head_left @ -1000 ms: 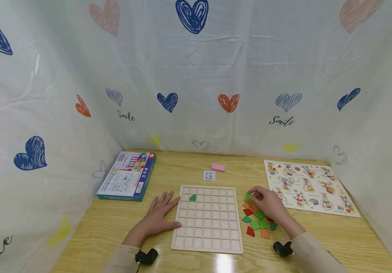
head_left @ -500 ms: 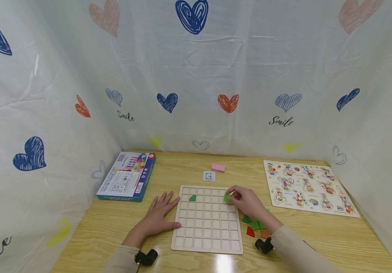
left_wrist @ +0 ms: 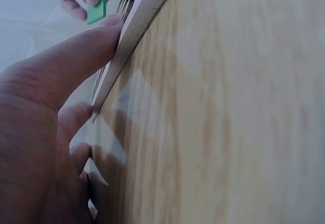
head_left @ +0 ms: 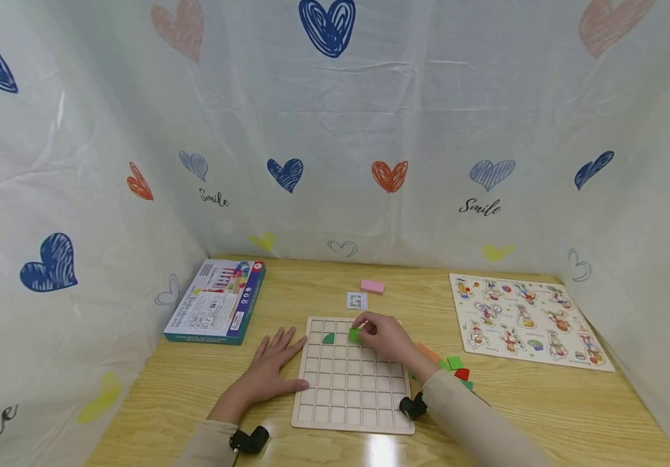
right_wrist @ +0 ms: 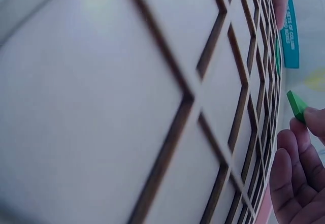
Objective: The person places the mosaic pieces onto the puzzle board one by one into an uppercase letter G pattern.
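A pale wooden board [head_left: 346,395] with a grid of square recesses lies on the table. One dark green quarter-round tile [head_left: 328,338] sits in a cell of its upper left part. My right hand [head_left: 386,336] pinches a light green square tile [head_left: 355,335] between thumb and finger, over the upper cells to the right of that piece. In the left wrist view this green tile [left_wrist: 96,10] shows above the board's edge. My left hand [head_left: 270,370] lies spread at the board's left side, thumb and fingertips touching its rim.
Loose red, orange and green tiles [head_left: 454,363] lie right of the board, partly hidden by my right forearm. Behind the board are a small patterned card [head_left: 357,300] and a pink block [head_left: 372,287]. A box [head_left: 215,301] stands back left; a picture board [head_left: 530,324] lies back right.
My right hand has carried the light green tile from the loose pile leftward across the board to its upper middle cells. The left hand has stayed in place.
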{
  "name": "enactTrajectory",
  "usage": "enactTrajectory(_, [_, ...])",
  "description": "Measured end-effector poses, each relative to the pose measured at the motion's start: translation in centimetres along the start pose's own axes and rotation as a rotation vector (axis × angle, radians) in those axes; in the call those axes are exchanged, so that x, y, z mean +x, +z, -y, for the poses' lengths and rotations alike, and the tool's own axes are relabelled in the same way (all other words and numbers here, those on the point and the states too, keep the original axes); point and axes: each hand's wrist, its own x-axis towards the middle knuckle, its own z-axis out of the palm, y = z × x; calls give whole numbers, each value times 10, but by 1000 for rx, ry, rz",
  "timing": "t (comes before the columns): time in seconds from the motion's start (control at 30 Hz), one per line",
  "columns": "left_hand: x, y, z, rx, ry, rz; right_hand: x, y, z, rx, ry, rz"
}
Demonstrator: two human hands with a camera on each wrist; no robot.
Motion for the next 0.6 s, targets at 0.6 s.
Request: enactTrajectory(0.6, [1, 1, 0, -12, -10, 3, 15, 21, 12, -75, 23, 76])
